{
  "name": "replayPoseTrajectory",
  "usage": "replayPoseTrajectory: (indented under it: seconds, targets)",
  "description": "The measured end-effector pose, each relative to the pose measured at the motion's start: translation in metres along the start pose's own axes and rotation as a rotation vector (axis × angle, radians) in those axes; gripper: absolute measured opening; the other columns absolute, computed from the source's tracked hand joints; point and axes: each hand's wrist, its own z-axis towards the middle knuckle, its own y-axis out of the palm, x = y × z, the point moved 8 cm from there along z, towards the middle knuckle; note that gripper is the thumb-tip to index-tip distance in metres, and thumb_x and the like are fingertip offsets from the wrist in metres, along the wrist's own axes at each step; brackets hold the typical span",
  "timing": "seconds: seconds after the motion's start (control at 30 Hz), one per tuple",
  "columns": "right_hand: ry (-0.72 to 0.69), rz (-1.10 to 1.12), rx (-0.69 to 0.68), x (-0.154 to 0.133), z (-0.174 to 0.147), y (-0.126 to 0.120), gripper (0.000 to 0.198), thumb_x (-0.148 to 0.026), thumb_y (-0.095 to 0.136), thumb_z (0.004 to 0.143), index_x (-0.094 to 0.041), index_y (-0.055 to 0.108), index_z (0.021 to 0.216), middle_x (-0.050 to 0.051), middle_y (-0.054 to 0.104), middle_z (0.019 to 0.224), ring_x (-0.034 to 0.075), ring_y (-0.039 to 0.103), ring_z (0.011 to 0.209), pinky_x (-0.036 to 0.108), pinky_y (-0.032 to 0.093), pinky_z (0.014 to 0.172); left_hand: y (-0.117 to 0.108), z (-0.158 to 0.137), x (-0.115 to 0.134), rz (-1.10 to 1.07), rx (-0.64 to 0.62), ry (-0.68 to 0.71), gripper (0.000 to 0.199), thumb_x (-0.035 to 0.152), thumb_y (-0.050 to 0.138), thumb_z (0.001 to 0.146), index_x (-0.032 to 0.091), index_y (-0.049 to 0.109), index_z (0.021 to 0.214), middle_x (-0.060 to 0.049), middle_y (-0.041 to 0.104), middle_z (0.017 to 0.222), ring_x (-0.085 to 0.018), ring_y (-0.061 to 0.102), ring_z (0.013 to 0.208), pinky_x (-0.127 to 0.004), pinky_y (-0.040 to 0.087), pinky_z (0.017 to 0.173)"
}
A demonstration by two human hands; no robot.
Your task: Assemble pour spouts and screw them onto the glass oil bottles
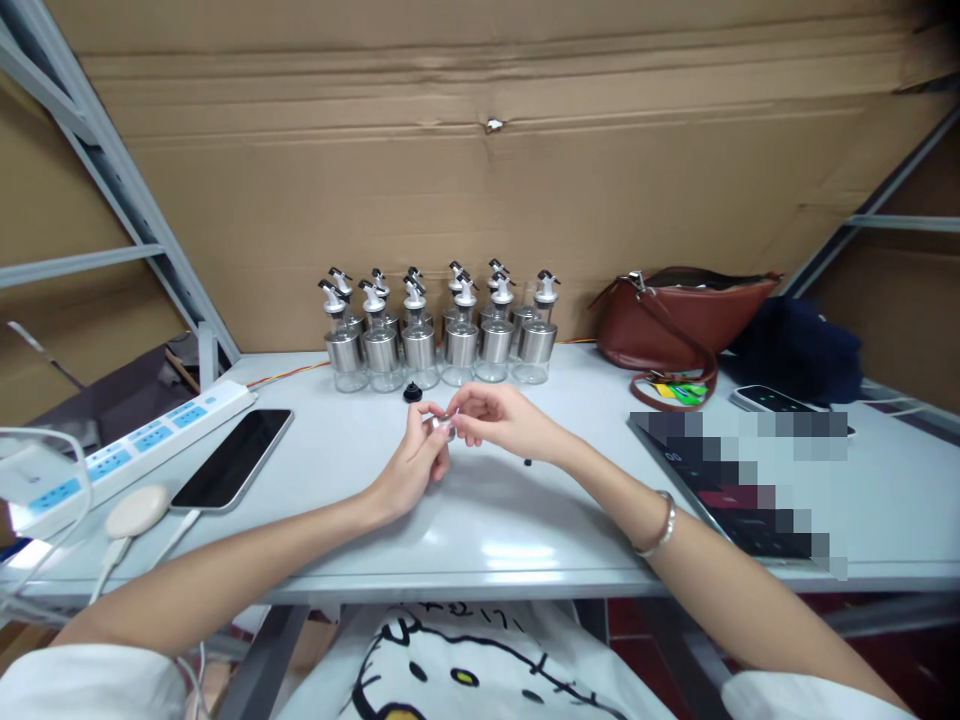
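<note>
My left hand and my right hand meet above the middle of the white table. Both sets of fingers pinch one small, shiny, clear or silvery piece; its exact kind is too small to tell, and the fingertips partly cover it. Just behind my left hand a black stepped cap sits on the table. A tiny black bit lies below my right wrist. Beyond the hands stand several glass bottles with steel sleeves and lever pour spouts, grouped in rows.
At left lie a white power strip, a phone and a round charger with cables. On the right are a brown bag, a dark cap, another phone and a partly blurred tablet. Cardboard walls the back.
</note>
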Motion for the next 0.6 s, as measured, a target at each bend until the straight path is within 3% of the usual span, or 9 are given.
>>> replayPoseTrajectory:
  seconds: [0.13,0.27,0.43,0.6]
  targets:
    - [-0.017,0.123,0.021,0.003,0.001,-0.015,0.024,-0.035,0.067,0.078,-0.014,0.062,0.088,-0.003,0.057,0.059,0.009,0.054,0.055,0.024,0.044,0.056,0.006,-0.002,0.007,-0.015,-0.072,0.04,0.036,0.048,0.051,0.088,0.024,0.031,0.107,0.004,0.05,0.09,-0.003,0.047,0.047,-0.021,0.038,0.051]
    - [-0.003,0.234,-0.109,0.003,0.0,-0.014,0.03,-0.038,0.069,0.078,-0.012,0.064,0.09,-0.002,0.059,0.06,0.009,0.054,0.055,0.025,0.044,0.057,0.011,-0.003,0.003,-0.012,-0.133,0.015,0.034,0.046,0.051,0.089,0.025,0.03,0.106,0.004,0.051,0.086,-0.004,0.05,0.048,-0.022,0.042,0.053]
    - [0.032,0.307,-0.181,0.004,-0.002,-0.012,0.031,-0.039,0.07,0.078,-0.012,0.066,0.092,-0.002,0.062,0.064,0.007,0.054,0.054,0.024,0.044,0.056,0.01,-0.006,0.01,0.158,-0.134,0.141,0.031,0.035,0.055,0.088,0.024,0.035,0.109,-0.001,0.054,0.1,-0.007,0.054,0.063,-0.024,0.044,0.065]
    - [0.082,0.266,-0.26,0.01,-0.004,-0.006,0.031,-0.038,0.071,0.077,-0.012,0.068,0.094,-0.001,0.065,0.066,0.007,0.054,0.057,0.023,0.045,0.058,0.024,-0.011,0.019,0.354,-0.299,0.273,0.018,0.029,0.053,0.089,0.023,0.048,0.106,-0.003,0.057,0.108,-0.008,0.049,0.067,-0.025,0.042,0.068]
